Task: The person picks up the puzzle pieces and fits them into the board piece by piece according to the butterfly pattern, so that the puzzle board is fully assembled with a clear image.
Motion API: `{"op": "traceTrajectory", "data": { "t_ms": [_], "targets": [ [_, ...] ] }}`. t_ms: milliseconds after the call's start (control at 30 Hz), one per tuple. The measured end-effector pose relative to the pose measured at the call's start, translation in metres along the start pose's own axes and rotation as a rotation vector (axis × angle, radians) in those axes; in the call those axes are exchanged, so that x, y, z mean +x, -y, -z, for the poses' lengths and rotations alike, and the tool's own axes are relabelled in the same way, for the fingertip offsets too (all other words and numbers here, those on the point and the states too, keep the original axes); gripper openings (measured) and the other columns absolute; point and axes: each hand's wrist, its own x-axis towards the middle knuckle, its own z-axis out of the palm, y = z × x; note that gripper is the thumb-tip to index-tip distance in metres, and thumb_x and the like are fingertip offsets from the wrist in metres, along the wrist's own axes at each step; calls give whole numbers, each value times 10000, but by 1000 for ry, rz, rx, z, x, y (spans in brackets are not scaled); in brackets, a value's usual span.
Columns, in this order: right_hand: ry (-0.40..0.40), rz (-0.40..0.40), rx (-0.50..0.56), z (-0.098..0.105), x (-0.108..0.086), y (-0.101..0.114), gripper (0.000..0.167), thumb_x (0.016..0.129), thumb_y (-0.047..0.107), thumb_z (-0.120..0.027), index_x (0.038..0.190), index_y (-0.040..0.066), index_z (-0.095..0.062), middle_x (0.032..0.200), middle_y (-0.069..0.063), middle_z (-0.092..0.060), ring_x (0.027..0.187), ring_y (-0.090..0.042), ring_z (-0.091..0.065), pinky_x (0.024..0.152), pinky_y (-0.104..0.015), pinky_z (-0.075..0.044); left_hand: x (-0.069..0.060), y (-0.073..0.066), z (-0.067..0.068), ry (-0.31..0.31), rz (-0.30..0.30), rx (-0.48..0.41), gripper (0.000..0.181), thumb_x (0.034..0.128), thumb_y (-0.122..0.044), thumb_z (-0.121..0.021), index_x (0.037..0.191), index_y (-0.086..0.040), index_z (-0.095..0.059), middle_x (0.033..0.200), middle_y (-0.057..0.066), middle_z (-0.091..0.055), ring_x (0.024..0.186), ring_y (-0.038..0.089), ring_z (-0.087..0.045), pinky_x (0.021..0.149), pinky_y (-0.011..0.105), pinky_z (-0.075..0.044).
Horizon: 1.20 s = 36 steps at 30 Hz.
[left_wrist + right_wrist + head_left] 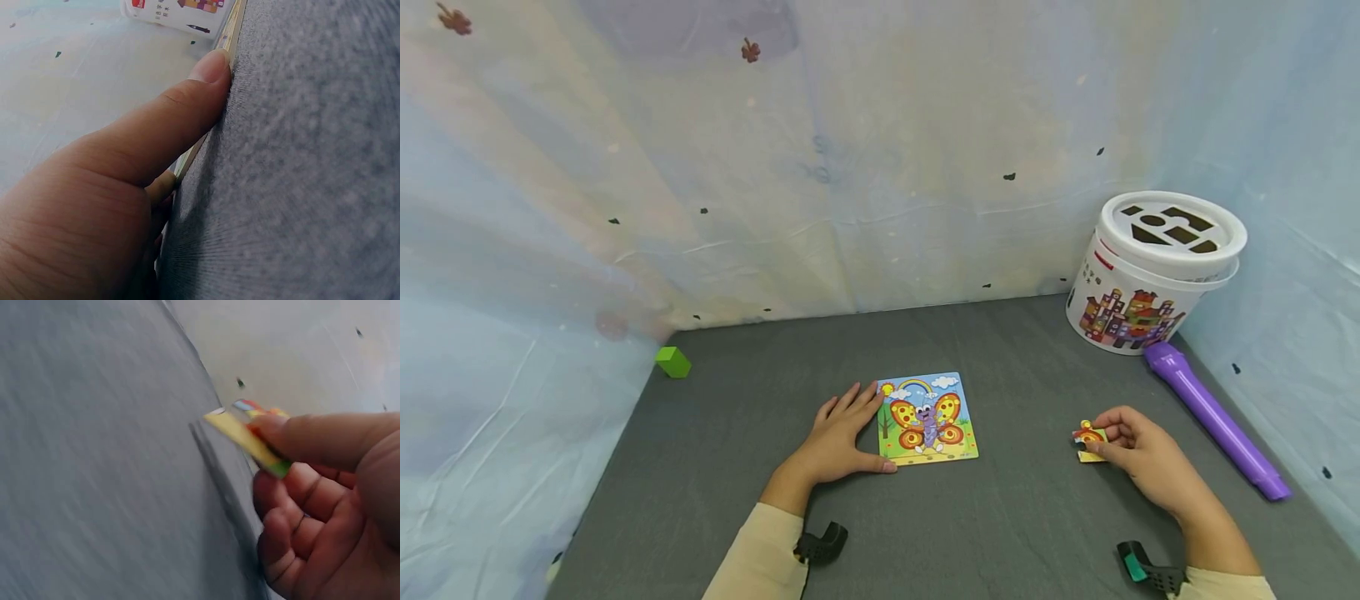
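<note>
A square butterfly picture puzzle (928, 421) lies flat on the grey table. My left hand (844, 442) rests against its left side with the fingers spread, and the thumb (187, 103) touches its near edge. To the right, apart from that puzzle, my right hand (1150, 454) pinches a small jigsaw piece (1088, 443) between thumb and fingers. In the right wrist view the jigsaw piece (247, 437) is blurred, yellow with red and green, and held off the table; whether it is one piece or more I cannot tell.
A white bucket (1138, 287) with shape holes in its lid stands at the back right. Beside it a purple plastic stick (1213, 417) lies along the right edge. At the far left corner is a green block (673, 362). Patterned cloth (850, 167) hangs behind the table.
</note>
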Motion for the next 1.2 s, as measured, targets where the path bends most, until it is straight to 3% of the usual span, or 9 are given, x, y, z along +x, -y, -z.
{"op": "traceTrajectory", "data": {
  "t_ms": [267, 467, 700, 900, 1033, 1200],
  "targets": [
    [-2, 24, 185, -33, 5, 20, 262, 1076, 145, -733, 1281, -14, -703, 950, -93, -709, 732, -217, -614, 598, -322, -507, -1, -1, 2, -9, -8, -14, 1230, 817, -737, -849, 1750, -179, -275, 1810, -1, -161, 1659, 280, -60, 1272, 604, -31],
    [45, 14, 298, -59, 9, 40, 291, 1086, 120, -708, 1334, -30, -705, 1013, -156, -712, 798, -265, -694, 685, -366, -609, -1, -1, 2, -8, -7, -24, 1228, 818, -731, -854, 1750, -180, -274, 1809, -7, -158, 1659, 274, -54, 1273, 600, -18],
    [121, 32, 407, -85, 15, 54, 298, 1077, 82, -709, 1324, -76, -660, 994, -188, -680, 797, -290, -718, 692, -384, -627, 0, 0, 1, -9, -8, -18, 1235, 819, -739, -847, 1751, -176, -264, 1811, 8, -153, 1659, 277, -50, 1273, 598, -22],
    [219, 56, 391, -105, 26, 64, 247, 1082, 74, -699, 1285, -66, -691, 940, -191, -682, 769, -309, -719, 687, -390, -637, 0, -1, 1, -8, -15, -15, 1231, 823, -744, -840, 1751, -171, -270, 1811, 15, -153, 1660, 285, -48, 1270, 609, -32],
    [212, 92, 348, -116, 37, 70, 205, 1080, 59, -695, 1252, -53, -705, 907, -182, -676, 755, -316, -718, 677, -389, -638, 1, 0, -1, -2, -2, -4, 1239, 820, -761, -829, 1755, -201, -242, 1813, -15, -133, 1660, 252, -31, 1275, 582, -24],
    [188, 63, 363, -126, 50, 76, 219, 1076, 46, -695, 1260, -74, -699, 903, -168, -688, 759, -317, -724, 677, -390, -641, 1, 2, -1, 3, 11, 0, 1250, 812, -772, -827, 1757, -224, -219, 1812, -45, -114, 1657, 213, -13, 1279, 553, -10]
  ]
}}
